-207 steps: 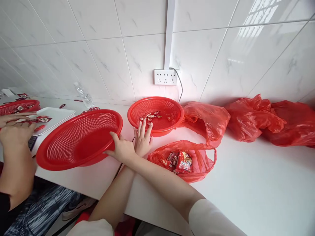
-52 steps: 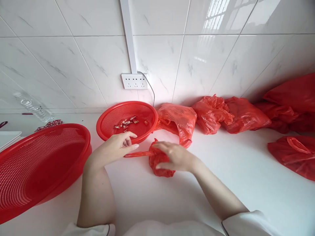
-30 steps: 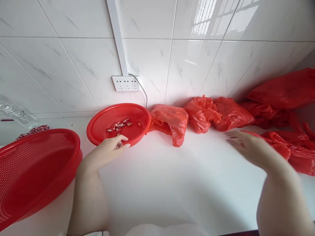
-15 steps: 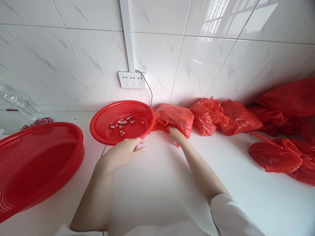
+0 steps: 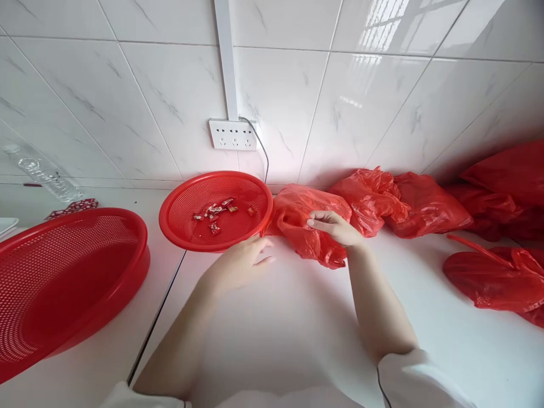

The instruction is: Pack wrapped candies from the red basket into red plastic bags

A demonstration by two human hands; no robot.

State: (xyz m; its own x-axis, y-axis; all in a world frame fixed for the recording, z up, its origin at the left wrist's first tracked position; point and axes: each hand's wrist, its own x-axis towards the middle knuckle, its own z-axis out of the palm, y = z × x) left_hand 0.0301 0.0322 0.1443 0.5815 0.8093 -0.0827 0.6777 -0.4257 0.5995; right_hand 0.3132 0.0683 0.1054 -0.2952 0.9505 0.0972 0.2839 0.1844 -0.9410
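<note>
A red plastic bag [image 5: 317, 198] lies crumpled on the white table, its near side pulled up. My right hand [image 5: 338, 226] pinches the edge of this bag between thumb and fingers. My left hand [image 5: 240, 260] hovers just in front of the small red basket [image 5: 185, 242], fingers apart and holding nothing. Inside that basket lie several small wrapped sweets [image 5: 216, 211], mostly red and white. The bag's left end touches or nearly touches the basket's rim. What the bag contains is hidden.
More red bags [image 5: 429, 204] line the wall to the right, with another tied bag [image 5: 493, 280] closer in. A large red basket [image 5: 136, 238] stands at left. Behind it are a clear bottle [image 5: 46, 175] and a patterned red cloth [image 5: 74, 208]. A socket panel [image 5: 233, 135] is on the wall.
My right hand has risen off the table and moved right, lifting the bag's edge with it. My left hand has shifted right toward the bag. The view has turned slightly.
</note>
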